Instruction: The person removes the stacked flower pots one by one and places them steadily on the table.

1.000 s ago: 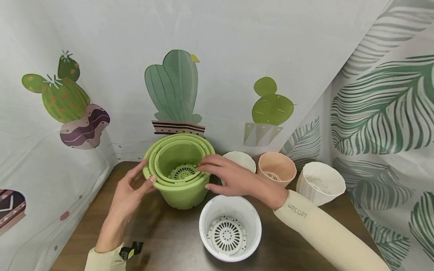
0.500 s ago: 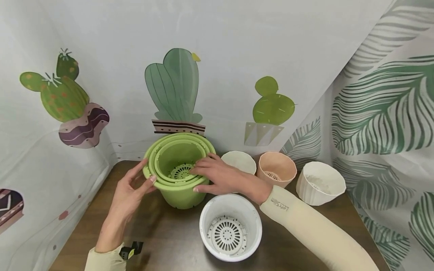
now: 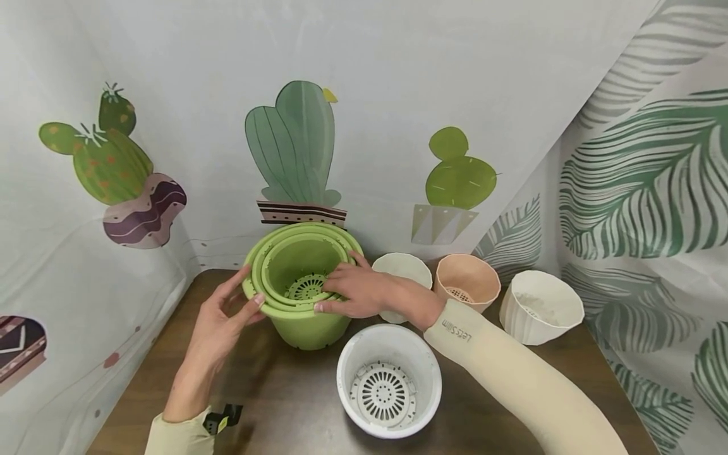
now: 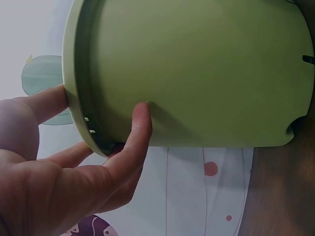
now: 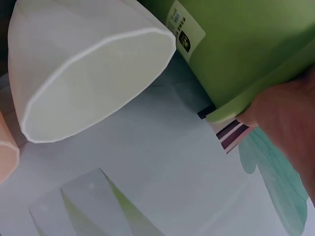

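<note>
Green pots (image 3: 301, 287) nested, standing at table (image 3: 273, 392) back. Left hand (image 3: 218, 328) bracing outer rim, fingers straight. Right hand (image 3: 364, 292) curling over inner rim, gripping. Best lifting straight, steadying outer pot.

We see light green nested pots (image 3: 301, 278) with a pale perforated base. In front of them stands a white pot (image 3: 389, 379); to their right, a cream pot (image 3: 405, 268), a peach pot (image 3: 467, 281) and a ribbed white pot (image 3: 540, 306). The table (image 3: 284, 404) is dark brown. Behind the nested pots hangs a white cactus-print cloth (image 3: 364, 95).
</note>
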`<action>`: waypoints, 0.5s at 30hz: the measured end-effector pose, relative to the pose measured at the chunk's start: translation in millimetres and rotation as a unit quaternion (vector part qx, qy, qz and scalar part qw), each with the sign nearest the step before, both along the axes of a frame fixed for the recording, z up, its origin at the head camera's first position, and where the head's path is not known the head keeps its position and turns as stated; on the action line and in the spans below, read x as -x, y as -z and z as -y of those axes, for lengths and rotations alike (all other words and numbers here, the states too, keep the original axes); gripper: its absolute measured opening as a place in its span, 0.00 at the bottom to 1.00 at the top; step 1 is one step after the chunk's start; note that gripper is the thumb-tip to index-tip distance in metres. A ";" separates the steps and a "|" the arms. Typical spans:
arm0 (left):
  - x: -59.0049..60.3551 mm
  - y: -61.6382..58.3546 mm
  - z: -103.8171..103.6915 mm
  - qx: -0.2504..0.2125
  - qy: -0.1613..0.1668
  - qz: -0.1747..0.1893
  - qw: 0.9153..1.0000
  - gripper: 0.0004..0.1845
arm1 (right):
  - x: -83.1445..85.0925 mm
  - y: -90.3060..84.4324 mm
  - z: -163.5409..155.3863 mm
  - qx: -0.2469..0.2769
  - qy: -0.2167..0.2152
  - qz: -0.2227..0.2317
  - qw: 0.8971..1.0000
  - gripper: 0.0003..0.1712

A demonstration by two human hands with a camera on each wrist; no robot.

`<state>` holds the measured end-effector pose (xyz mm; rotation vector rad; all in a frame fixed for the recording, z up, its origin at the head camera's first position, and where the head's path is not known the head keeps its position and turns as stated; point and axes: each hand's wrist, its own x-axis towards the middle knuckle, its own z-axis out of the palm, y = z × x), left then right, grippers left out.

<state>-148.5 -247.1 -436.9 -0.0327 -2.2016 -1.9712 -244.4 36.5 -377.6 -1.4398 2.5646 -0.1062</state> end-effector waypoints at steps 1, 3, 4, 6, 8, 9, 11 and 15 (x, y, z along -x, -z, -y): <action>0.1 0.1 0.0 0.000 0.000 0.000 1.000 0.40 | 0.3 -0.9 0.7 -0.008 0.003 0.000 1.000 0.34; -0.5 0.2 -0.4 -0.001 0.000 0.002 1.000 0.40 | 0.8 -2.6 1.9 -0.023 0.009 0.003 1.000 0.36; -0.9 0.3 -0.7 -0.002 -0.001 0.004 1.000 0.40 | 0.8 -3.4 2.3 -0.029 0.013 0.006 0.999 0.37; -1.7 0.9 -1.2 -0.001 -0.001 0.007 1.000 0.40 | 1.0 -4.2 2.9 -0.038 0.021 0.009 0.999 0.39; -2.7 1.1 -2.1 -0.001 -0.001 0.010 1.000 0.40 | 1.3 -3.9 3.0 -0.044 0.025 0.012 0.999 0.40; -3.1 1.3 -2.4 0.000 0.000 0.010 1.000 0.40 | 1.2 -3.9 3.0 -0.046 0.025 0.013 0.999 0.40; -3.2 1.3 -2.6 0.004 -0.001 0.009 1.000 0.40 | 1.5 -3.8 3.0 -0.050 0.025 0.013 0.998 0.41; -2.2 1.0 -2.5 0.006 -0.003 0.003 1.000 0.39 | 2.4 -4.4 3.4 -0.050 0.021 0.005 0.999 0.42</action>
